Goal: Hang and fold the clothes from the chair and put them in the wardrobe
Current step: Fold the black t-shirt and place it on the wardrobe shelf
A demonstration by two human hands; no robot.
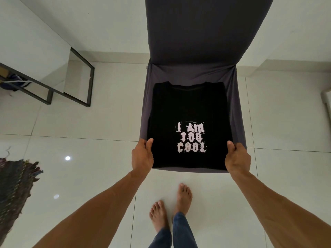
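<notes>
While the folded black shirt (188, 108) lies flat on the chair (206, 42) seat, collar toward the backrest, long axis front-to-back, left hand (142, 156) & right hand (237, 158) grip its near corners, thumbs on top; fingers prob. curled beneath.

Shirt (188, 108): on chair (206, 33) seat
Left hand (142, 156): shirt's near left corner
Right hand (237, 158): near right corner
Feet (184, 196): before chair
Rug (16, 185): floor, far left
</notes>
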